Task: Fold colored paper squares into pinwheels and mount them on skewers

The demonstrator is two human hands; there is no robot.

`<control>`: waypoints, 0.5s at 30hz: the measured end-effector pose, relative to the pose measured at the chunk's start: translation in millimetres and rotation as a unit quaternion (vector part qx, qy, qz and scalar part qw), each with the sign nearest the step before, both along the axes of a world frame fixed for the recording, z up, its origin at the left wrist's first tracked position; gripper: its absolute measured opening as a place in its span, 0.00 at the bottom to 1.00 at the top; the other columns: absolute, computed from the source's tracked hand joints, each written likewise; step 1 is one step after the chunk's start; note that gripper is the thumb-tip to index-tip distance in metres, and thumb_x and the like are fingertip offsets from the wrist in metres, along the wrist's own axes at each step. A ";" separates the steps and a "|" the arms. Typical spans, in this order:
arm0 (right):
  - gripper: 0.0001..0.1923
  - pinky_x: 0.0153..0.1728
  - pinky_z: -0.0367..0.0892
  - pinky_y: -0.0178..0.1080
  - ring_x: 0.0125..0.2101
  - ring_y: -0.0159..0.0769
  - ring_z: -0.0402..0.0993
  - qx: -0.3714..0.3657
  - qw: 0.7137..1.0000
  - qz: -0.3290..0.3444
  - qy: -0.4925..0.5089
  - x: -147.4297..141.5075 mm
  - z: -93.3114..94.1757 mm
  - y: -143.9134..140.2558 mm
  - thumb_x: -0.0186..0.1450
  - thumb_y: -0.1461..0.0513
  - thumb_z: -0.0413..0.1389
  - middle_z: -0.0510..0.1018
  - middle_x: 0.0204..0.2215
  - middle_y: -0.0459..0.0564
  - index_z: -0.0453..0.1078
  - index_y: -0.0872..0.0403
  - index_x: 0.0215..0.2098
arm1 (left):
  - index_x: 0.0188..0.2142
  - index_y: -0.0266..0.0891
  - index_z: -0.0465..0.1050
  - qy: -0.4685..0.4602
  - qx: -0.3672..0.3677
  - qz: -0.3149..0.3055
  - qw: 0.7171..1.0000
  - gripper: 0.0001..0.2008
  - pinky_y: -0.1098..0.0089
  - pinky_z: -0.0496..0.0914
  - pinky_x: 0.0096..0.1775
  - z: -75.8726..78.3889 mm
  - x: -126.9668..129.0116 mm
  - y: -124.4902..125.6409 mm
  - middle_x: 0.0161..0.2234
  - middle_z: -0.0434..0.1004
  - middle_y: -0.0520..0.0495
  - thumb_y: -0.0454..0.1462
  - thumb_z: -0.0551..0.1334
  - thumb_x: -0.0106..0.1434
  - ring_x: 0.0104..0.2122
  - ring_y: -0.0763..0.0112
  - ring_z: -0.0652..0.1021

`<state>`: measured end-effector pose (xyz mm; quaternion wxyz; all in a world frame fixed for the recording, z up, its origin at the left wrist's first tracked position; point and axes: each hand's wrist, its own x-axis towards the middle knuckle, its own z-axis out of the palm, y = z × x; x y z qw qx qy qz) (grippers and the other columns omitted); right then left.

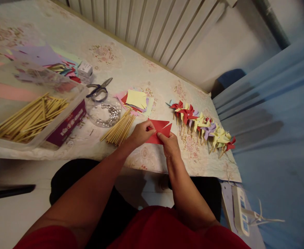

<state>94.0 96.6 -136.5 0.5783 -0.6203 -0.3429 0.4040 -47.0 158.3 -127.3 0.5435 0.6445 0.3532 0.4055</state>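
My left hand (143,132) and my right hand (171,142) pinch a red paper square (158,125) between them, above the near part of the table. A slit runs inward from its upper right corner; my fingers cover part of its middle. Left of the paper lies a fanned bundle of wooden sticks (119,128). Behind it is a stack of coloured paper squares (136,99), yellow on top. Finished paper pinwheels (200,121) on sticks lie in a row to the right, in red, yellow and purple. A round clear dish (103,114) holds small shiny pins.
Dark-handled scissors (99,90) lie behind the dish. A clear plastic bin (74,107) with more sticks stands at left, near a small white box (85,69) and paper scraps (37,57). A blue curtain (276,114) hangs right, above a power strip (241,211). The radiator (152,27) is behind.
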 end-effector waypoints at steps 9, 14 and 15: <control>0.11 0.33 0.70 0.37 0.27 0.34 0.76 -0.001 0.999 -0.027 -0.029 -0.7 -2.6 2.1 0.52 0.60 0.64 0.82 0.29 0.45 0.75 0.55 0.34 | 0.26 0.38 0.68 -0.005 0.017 0.008 1.000 0.01 0.71 0.63 0.33 -5.6 4.2 -0.9 0.25 0.69 0.54 0.32 0.60 0.53 0.27 0.75 0.67; 0.13 0.35 0.71 0.39 0.28 0.36 0.77 -0.002 0.999 -0.042 -0.020 0.5 -2.2 3.2 0.52 0.60 0.63 0.82 0.30 0.47 0.75 0.55 0.36 | 0.50 0.37 0.64 -0.135 -0.095 0.001 0.986 0.25 0.71 0.66 0.33 -7.4 7.6 -2.8 0.32 0.72 0.52 0.32 0.64 0.51 0.29 0.75 0.71; 0.13 0.36 0.72 0.39 0.28 0.36 0.77 0.000 0.999 -0.041 -0.016 0.8 -2.1 3.2 0.52 0.60 0.63 0.82 0.30 0.47 0.75 0.55 0.36 | 0.54 0.37 0.60 -0.161 -0.130 -0.008 0.978 0.30 0.71 0.66 0.33 -6.9 7.5 -3.6 0.33 0.73 0.51 0.33 0.64 0.52 0.29 0.75 0.72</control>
